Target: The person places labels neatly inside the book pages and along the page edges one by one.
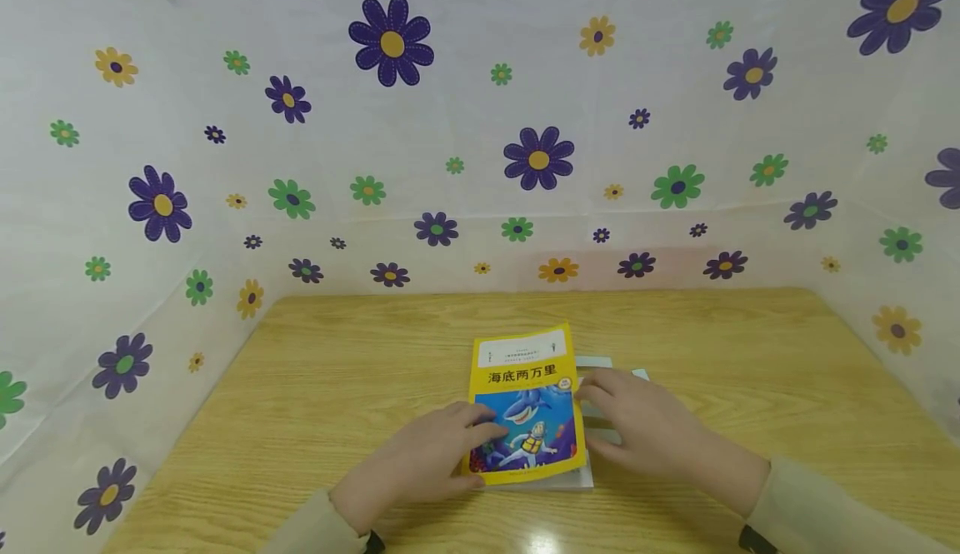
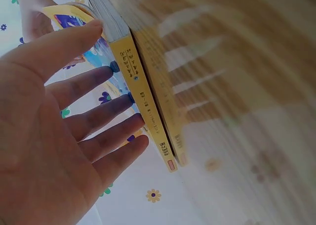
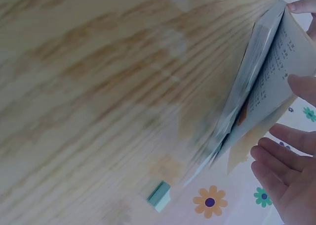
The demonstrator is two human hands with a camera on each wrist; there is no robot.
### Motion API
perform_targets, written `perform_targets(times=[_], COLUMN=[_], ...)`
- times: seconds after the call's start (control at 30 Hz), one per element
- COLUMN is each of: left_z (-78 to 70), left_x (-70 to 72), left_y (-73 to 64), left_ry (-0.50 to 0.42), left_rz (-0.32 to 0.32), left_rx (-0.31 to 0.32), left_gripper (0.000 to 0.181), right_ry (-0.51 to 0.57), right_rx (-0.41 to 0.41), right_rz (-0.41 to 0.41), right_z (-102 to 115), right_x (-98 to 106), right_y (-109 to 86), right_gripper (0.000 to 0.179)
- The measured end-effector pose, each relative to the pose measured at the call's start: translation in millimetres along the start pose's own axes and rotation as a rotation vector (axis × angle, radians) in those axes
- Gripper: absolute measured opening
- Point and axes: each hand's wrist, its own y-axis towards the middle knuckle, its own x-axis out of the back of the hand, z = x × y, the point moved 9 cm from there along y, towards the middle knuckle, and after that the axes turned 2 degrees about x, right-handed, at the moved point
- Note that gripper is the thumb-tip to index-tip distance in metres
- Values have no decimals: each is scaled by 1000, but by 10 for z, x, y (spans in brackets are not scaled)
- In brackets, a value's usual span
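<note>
A yellow paperback book [image 1: 525, 408] with a shark and a diver on its cover lies face up on the table. My left hand [image 1: 431, 454] rests straight fingers on the cover's left side; in the left wrist view their tips meet the cover beside the yellow spine [image 2: 145, 106], with the thumb at the bottom edge. My right hand [image 1: 648, 421] is at the book's right edge, its fingertips by the raised cover. In the right wrist view a printed page [image 3: 274, 62] stands lifted from the page block [image 3: 254, 62], the right thumb against it and the other fingers loosely bent.
Light blue strips [image 1: 594, 361] lie beyond and partly under the right hand. A small teal piece [image 3: 159, 194] sits apart on the wood table [image 1: 360, 371]. Flower-printed white cloth [image 1: 465, 104] encloses the back and sides.
</note>
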Motion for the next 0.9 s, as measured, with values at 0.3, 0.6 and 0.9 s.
perform_targets(times=[0.3,0.6,0.9], left_z=[6,-11,-15], left_x=[-8,17,26], left_y=[11,13,13], left_ry=[-3,0,-4], left_rz=[-8,2,16], left_rx=[-6,-4,-1], left_gripper=[61,61,62], right_ry=[-10,33,37], right_rx=[67,40,30], right_rz=[-12,90,174], right_z=[43,30,10], right_x=[-22,-120,-202], right_y=[-40,-43,-42], right_gripper=[44,45,48])
